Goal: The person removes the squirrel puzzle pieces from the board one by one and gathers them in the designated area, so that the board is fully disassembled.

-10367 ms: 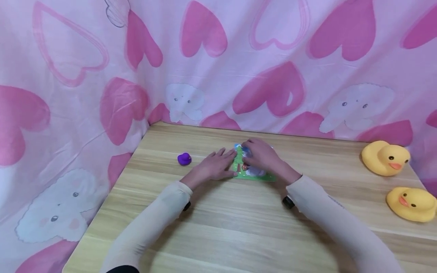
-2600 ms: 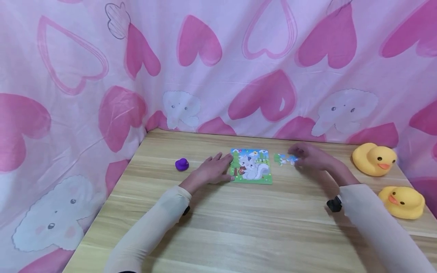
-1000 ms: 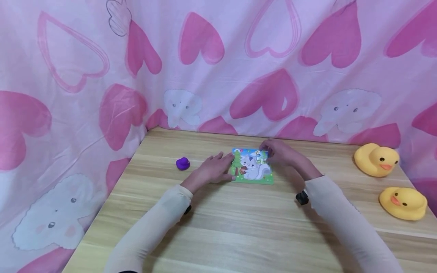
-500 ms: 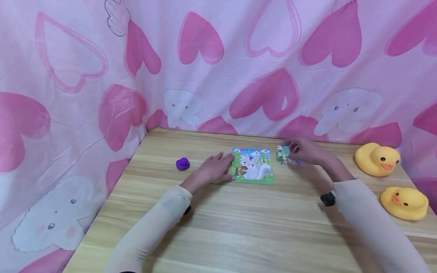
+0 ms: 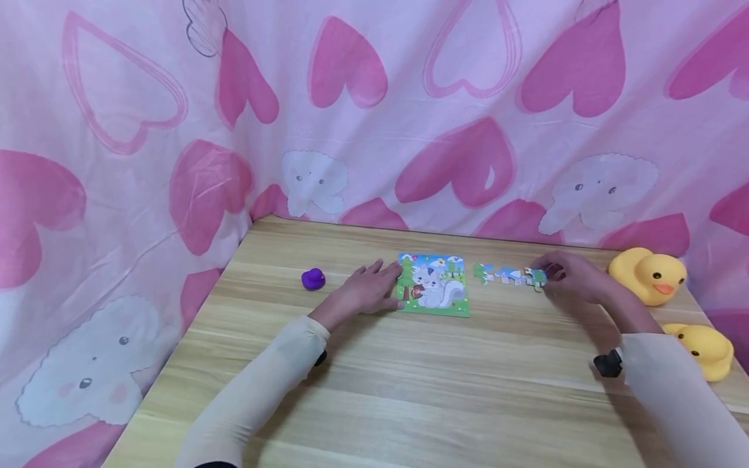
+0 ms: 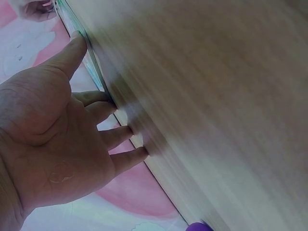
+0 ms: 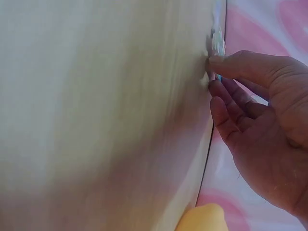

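A square squirrel picture card [image 5: 433, 292] lies on the wooden table. My left hand [image 5: 368, 290] rests at its left edge with fingers spread; in the left wrist view the left hand [image 6: 62, 130] has its fingertips on the tabletop and its thumb by the card. Right of the card runs a short row of jigsaw pieces [image 5: 483, 273]. At the row's right end my right hand [image 5: 576, 278] pinches a green and blue jigsaw piece [image 5: 535, 277] between thumb and fingers. The right wrist view has this hand [image 7: 264, 106] low at the tabletop, its fingers partly hiding the piece.
A small purple rubber duck [image 5: 313, 279] sits left of the left hand. Two yellow rubber ducks stand at the right, one farther back [image 5: 646, 276] and one [image 5: 705, 351] partly behind the right sleeve. A pink heart-patterned curtain [image 5: 374, 156] hangs along the table's back and left.
My right hand carries a jigsaw piece from the card's upper right corner, over the first pieces, to the right end of the row. My left hand stays at the card's edge.
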Demonstrator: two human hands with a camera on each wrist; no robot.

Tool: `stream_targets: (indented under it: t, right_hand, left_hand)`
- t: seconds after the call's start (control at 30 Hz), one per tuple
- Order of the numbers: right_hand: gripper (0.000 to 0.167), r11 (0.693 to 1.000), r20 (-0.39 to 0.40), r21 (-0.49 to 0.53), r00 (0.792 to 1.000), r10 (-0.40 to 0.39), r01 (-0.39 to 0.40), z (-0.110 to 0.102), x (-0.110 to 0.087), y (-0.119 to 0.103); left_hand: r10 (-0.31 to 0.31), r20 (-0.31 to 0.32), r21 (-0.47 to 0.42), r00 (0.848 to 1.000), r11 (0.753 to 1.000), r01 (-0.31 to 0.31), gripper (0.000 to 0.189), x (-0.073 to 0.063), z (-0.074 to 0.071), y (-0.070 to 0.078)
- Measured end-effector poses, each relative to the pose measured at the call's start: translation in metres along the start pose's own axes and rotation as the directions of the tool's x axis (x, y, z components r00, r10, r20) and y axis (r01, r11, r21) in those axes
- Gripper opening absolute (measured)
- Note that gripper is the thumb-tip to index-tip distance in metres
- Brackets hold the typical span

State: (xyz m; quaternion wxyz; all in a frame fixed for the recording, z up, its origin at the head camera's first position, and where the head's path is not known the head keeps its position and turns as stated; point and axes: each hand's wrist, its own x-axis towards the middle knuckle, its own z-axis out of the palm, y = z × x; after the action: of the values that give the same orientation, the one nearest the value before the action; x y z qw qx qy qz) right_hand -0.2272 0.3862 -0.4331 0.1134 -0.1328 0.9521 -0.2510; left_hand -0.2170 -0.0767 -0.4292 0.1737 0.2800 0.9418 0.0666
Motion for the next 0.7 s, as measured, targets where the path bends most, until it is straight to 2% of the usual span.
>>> stream_targets:
  t: [0.4,0.57,0.7]
  right_hand:
    - [0.046,0.999,-0.003,-0.017,0.999,-0.044,0.044,0.0,-0.007,0.006]
    - [0.049,0.999,0.016,-0.04,1.0,-0.014,0.015,-0.001,0.0,-0.002]
    - [0.047,0.998,0.002,-0.061,1.0,0.004,-0.003,-0.001,0.008,-0.017]
  left_hand:
    - [0.012,-0.007,-0.008,1.0,1.0,-0.012,0.089,0.003,0.001,0.0]
    - [0.004,-0.007,-0.008,1.0,1.0,-0.004,0.09,0.002,0.002,-0.001]
    - [0.008,-0.007,-0.009,1.0,1.0,-0.008,0.09,0.0,0.002,-0.001]
